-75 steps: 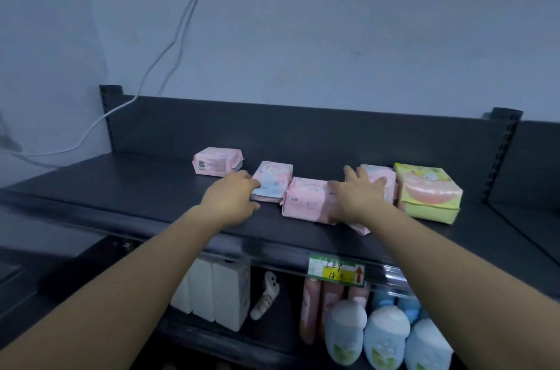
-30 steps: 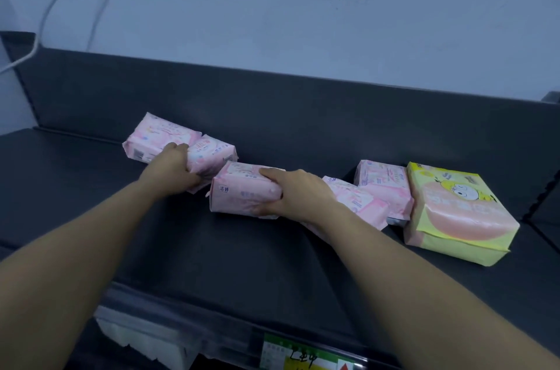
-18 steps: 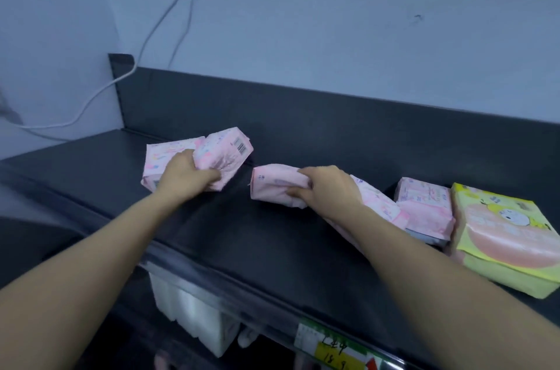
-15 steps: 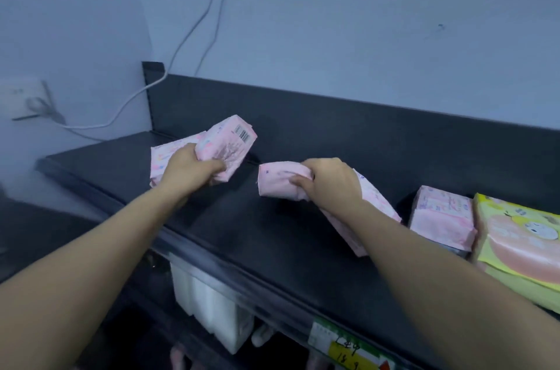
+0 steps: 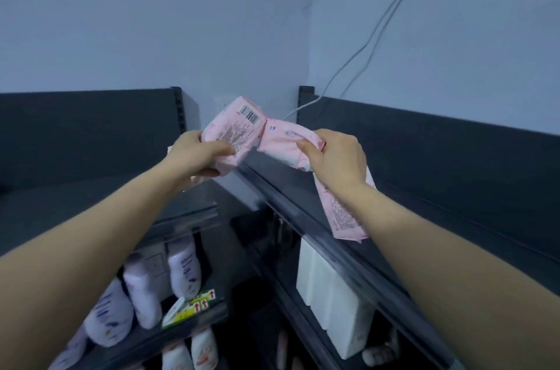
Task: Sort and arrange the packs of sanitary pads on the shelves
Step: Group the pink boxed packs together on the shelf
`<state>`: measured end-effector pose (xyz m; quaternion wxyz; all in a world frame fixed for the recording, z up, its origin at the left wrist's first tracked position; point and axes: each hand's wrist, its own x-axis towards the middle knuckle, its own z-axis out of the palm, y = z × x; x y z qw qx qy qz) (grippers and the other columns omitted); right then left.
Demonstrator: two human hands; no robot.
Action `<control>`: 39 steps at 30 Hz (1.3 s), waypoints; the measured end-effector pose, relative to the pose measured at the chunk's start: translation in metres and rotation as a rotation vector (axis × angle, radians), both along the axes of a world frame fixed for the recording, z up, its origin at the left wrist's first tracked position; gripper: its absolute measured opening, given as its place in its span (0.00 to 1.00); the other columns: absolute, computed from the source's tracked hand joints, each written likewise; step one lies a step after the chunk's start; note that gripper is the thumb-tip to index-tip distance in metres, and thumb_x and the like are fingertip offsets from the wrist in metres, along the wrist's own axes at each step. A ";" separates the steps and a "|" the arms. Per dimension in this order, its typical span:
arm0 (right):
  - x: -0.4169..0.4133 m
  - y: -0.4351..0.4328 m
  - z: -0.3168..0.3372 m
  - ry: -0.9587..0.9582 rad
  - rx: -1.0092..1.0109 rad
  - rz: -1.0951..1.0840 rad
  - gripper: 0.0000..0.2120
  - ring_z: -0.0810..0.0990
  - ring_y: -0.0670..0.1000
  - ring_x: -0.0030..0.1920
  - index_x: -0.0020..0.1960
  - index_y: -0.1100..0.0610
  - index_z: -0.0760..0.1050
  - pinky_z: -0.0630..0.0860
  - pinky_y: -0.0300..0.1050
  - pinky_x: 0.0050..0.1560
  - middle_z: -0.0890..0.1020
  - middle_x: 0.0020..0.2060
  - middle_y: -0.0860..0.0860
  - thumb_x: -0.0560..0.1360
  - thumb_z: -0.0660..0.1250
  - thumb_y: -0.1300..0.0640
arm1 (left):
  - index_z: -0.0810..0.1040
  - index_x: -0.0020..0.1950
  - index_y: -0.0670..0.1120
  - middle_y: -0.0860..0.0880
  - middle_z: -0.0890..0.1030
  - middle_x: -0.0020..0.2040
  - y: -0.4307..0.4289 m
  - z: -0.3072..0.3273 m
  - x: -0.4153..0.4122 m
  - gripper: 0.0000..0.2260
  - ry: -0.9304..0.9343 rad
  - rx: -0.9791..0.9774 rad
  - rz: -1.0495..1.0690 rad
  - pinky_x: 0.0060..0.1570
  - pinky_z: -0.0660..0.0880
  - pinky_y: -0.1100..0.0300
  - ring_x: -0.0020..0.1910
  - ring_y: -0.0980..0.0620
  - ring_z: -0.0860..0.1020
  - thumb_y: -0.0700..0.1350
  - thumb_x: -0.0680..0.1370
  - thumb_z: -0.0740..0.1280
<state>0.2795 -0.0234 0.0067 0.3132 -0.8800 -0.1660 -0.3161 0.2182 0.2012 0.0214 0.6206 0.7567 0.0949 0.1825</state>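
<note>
My left hand (image 5: 194,156) grips pink packs of sanitary pads (image 5: 235,130), the top one showing a barcode, with another partly hidden under my fingers. My right hand (image 5: 336,159) grips a pink pack (image 5: 285,142) by its end, and a second pink pack (image 5: 344,213) hangs below my wrist. All the packs are lifted in the air in front of the corner where two dark shelves meet. The dark shelf (image 5: 424,218) on the right runs beneath my right arm; the dark shelf (image 5: 91,200) on the left lies under my left arm.
White boxes (image 5: 330,297) stand on the lower right shelf. Pale lotion bottles (image 5: 142,297) fill the lower left shelf, with a yellow-green price tag (image 5: 194,307) on its edge. A white cable (image 5: 372,39) runs down the blue wall into the corner.
I have turned left toward the corner. Both hands lifted their pink packs off the right shelf and brought them together in the air. The yellow pack has gone out of view.
</note>
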 end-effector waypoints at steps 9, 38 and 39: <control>-0.019 0.151 0.007 -0.014 -0.002 0.208 0.20 0.74 0.56 0.40 0.33 0.52 0.65 0.61 0.44 0.36 0.79 0.37 0.52 0.77 0.64 0.42 | 0.78 0.49 0.43 0.45 0.81 0.44 0.148 -0.010 -0.061 0.20 0.090 0.262 0.221 0.46 0.82 0.47 0.42 0.46 0.81 0.47 0.60 0.75; 0.008 0.533 -0.034 0.469 0.003 0.400 0.10 0.73 0.57 0.44 0.41 0.58 0.69 0.68 0.44 0.42 0.74 0.43 0.53 0.80 0.61 0.54 | 0.50 0.79 0.51 0.48 0.64 0.72 0.434 -0.054 -0.101 0.43 0.915 1.297 0.045 0.71 0.59 0.55 0.71 0.46 0.60 0.43 0.71 0.73; 0.012 0.543 -0.037 0.563 0.005 0.423 0.07 0.74 0.57 0.45 0.43 0.58 0.70 0.68 0.43 0.43 0.75 0.45 0.54 0.78 0.61 0.58 | 0.49 0.79 0.53 0.48 0.63 0.71 0.435 -0.053 -0.100 0.46 0.942 1.281 0.036 0.71 0.60 0.54 0.71 0.46 0.60 0.48 0.70 0.75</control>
